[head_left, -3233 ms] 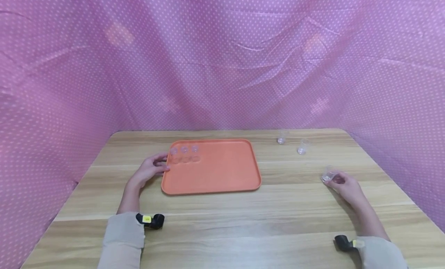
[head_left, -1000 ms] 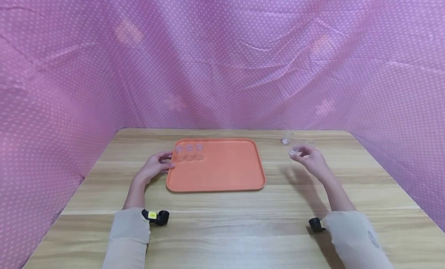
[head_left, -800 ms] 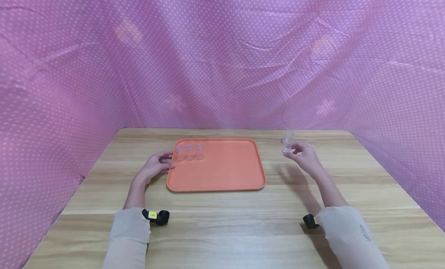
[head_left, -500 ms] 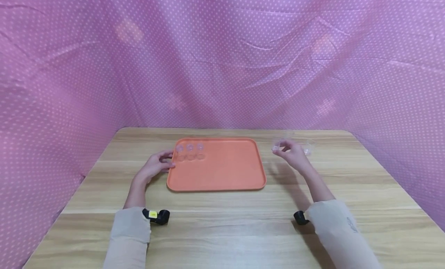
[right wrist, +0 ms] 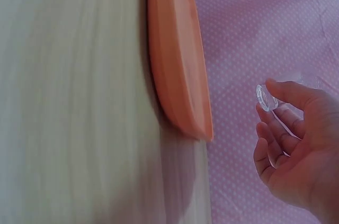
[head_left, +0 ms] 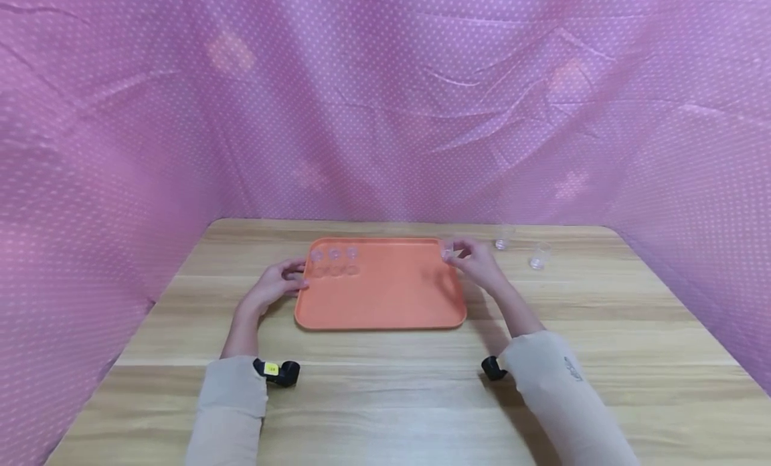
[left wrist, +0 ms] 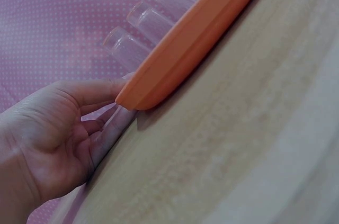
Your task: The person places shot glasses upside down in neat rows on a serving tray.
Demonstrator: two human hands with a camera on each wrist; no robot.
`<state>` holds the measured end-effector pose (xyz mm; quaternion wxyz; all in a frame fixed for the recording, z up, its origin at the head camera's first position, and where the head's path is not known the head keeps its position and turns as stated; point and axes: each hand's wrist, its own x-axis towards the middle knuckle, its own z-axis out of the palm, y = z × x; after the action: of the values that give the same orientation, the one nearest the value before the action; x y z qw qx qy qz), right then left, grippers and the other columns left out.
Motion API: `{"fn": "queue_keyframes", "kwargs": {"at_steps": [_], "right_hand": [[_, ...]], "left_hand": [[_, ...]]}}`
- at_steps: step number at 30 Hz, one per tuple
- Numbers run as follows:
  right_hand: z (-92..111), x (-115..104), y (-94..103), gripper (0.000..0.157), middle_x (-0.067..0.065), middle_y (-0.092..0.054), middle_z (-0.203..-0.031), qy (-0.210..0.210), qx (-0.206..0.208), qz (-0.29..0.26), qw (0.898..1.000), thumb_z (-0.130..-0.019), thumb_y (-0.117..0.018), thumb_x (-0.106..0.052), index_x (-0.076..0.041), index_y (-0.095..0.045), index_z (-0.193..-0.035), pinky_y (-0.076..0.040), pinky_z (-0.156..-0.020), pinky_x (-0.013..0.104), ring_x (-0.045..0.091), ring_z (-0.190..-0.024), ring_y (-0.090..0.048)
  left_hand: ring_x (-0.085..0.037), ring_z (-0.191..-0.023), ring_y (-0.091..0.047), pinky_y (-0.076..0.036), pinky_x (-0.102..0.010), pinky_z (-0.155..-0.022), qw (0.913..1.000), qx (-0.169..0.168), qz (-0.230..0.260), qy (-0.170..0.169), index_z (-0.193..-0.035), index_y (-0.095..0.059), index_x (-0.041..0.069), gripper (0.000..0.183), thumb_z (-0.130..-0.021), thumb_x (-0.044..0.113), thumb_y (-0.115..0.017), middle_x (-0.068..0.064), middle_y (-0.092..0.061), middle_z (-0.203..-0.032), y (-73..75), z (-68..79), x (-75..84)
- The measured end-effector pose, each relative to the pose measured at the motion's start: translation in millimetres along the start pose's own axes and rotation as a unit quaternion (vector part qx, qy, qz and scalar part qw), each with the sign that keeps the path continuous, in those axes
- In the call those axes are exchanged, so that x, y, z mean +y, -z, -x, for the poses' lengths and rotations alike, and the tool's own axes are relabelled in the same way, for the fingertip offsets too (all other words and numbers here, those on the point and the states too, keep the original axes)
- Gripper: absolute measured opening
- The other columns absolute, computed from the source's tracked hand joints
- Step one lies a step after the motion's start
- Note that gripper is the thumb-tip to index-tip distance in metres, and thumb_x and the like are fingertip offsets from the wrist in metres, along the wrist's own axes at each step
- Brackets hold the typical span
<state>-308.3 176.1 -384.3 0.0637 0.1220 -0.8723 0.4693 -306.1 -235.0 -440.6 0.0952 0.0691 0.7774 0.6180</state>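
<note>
My right hand (head_left: 476, 262) pinches a small clear glass (head_left: 447, 252) between thumb and fingers, over the back right corner of an orange tray (head_left: 385, 292). In the right wrist view the thick base of this glass (right wrist: 265, 98) points toward the tray, with the fingers partly hiding its side. At the tray's left rim my left hand (head_left: 274, 285) grips the edge; the left wrist view has the thumb and fingers around the rim (left wrist: 132, 94). Three clear glasses (head_left: 334, 254) stand upright in a row in the tray's back left corner.
Two more clear glasses stand on the wooden table (head_left: 373, 385) right of the tray, one at the back (head_left: 502, 240) and one (head_left: 539, 257) farther right. A pink dotted cloth (head_left: 385, 118) hangs behind and along both sides of the table.
The right hand has carried the glass left, from the table's right side past the two standing glasses to above the tray. The left hand keeps its place on the tray's rim.
</note>
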Motion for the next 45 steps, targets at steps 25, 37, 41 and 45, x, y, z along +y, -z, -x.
{"fn": "queue_keyframes", "kwargs": {"at_steps": [25,37,41,45], "right_hand": [[-27.3,-17.9,-68.5,0.02,0.012,-0.065,-0.097,0.018,-0.038,-0.034,0.999,-0.081,-0.069,-0.009,0.002,-0.064,-0.098,-0.047,-0.061,0.023,0.02,-0.076,-0.058],[-26.3,-31.0,-83.3,0.022,0.005,-0.064,-0.093,0.005,-0.051,-0.014,0.999,-0.083,-0.068,-0.015,-0.003,-0.066,-0.102,-0.048,-0.065,0.025,0.018,-0.081,-0.056],[-26.6,-31.1,-86.0,0.021,0.006,-0.064,-0.092,0.001,-0.04,-0.01,0.999,-0.082,-0.068,-0.014,-0.003,-0.067,-0.1,-0.047,-0.062,0.023,0.017,-0.079,-0.055],[-26.9,-30.7,-88.2,0.022,0.005,-0.064,-0.093,-0.015,-0.023,-0.016,0.999,-0.083,-0.068,-0.016,-0.004,-0.067,-0.101,-0.045,-0.059,0.022,0.017,-0.078,-0.053]], "left_hand": [[-0.028,-0.101,-0.052,-0.054,-0.031,-0.078,1.0,0.005,-0.007,0.002,-0.139,-0.028,-0.007,0.062,-0.085,-0.005,-0.058,-0.027,-0.039,-0.131,2.9,3.7,-0.2],[-0.027,-0.1,-0.054,-0.053,-0.031,-0.078,1.0,0.003,-0.003,0.002,-0.14,-0.028,-0.006,0.063,-0.085,-0.004,-0.059,-0.027,-0.038,-0.131,0.2,4.0,0.0],[-0.027,-0.101,-0.053,-0.053,-0.031,-0.079,0.9999,0.005,-0.009,0.006,-0.14,-0.029,-0.005,0.062,-0.085,-0.003,-0.059,-0.026,-0.039,-0.131,-1.4,4.0,1.3],[-0.029,-0.103,-0.052,-0.053,-0.031,-0.079,0.9999,0.005,-0.012,0.004,-0.14,-0.029,-0.005,0.062,-0.086,-0.003,-0.059,-0.026,-0.038,-0.131,-2.1,4.1,2.0]]}}
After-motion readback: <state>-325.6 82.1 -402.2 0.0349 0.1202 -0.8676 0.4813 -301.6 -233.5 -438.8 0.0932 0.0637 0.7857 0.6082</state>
